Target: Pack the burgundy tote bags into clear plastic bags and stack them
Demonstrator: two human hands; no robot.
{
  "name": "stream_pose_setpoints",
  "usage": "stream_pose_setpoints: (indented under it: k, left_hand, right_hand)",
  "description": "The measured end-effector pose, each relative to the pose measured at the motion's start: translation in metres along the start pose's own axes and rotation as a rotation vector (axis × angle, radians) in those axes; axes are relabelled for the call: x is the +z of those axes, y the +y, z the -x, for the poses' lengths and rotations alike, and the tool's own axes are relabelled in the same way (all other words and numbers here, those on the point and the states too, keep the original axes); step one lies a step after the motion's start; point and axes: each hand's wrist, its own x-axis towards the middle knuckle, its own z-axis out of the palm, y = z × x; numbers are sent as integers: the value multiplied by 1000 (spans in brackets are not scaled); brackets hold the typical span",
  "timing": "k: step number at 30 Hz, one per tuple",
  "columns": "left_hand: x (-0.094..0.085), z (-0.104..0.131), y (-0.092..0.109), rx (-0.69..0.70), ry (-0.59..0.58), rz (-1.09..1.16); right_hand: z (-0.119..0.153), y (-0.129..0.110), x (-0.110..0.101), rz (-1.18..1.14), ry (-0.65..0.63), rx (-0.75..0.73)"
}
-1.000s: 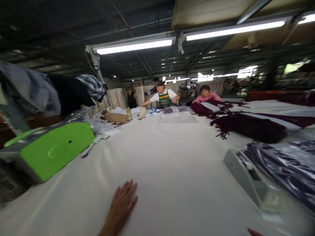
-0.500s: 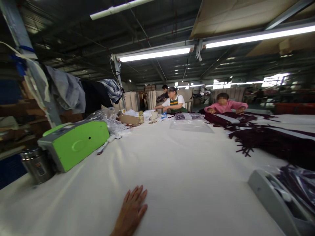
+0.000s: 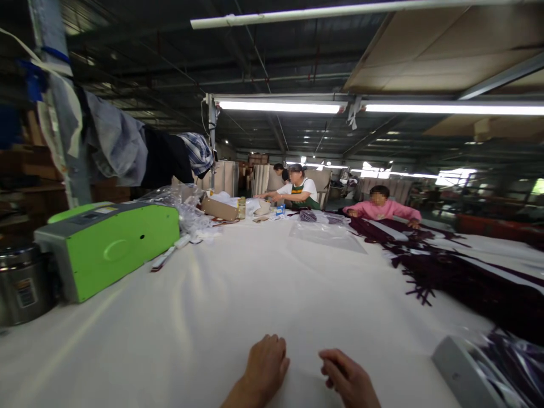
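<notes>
My left hand (image 3: 267,364) rests low over the white-covered table (image 3: 238,294), its fingers curled under into a loose fist. A short gap to the right of it, my right hand (image 3: 347,375) is closed too, with bent fingers and the thumb tucked near them. Nothing shows in either hand. Closest to the right hand is a grey device (image 3: 461,371) at the lower right, beside dark purple goods in clear plastic (image 3: 516,362).
On the left stand a green-and-grey machine (image 3: 123,249) and a steel flask (image 3: 25,286). Dark maroon fringed cloth (image 3: 463,283) covers the right side. Clear plastic bags (image 3: 327,232) lie farther back. Co-workers, one in a pink top (image 3: 385,211), work across the table.
My left hand was lying flat with fingers spread; now it is curled and farther right. My right hand has come into view. The view has shifted slightly, and the co-workers' arms have moved.
</notes>
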Motion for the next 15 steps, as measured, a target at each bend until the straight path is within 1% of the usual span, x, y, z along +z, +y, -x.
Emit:
stream_pose_setpoints:
  k: [1,3,6,10,13,15]
  left_hand:
    - [7,-6,2,-11,10,17]
    - [19,-14,2,-39,30,36]
    - [25,-18,-3,-41,33,66]
    - [17,-20,-9,-37,15,122]
    - [12,-22,-10,-41,-3,148]
    - [10,-23,-11,-47,-17,167]
  right_hand:
    - [-13,-6,16,-12,-49,-3]
    - [-34,-15,40,-14,-114,9]
    - [-57,-20,62,-4,-139,-4]
    - [-74,-11,74,39,-84,-66]
    - [-79,-1,77,82,-25,-110]
    - [-80,4,77,67,-3,-100]
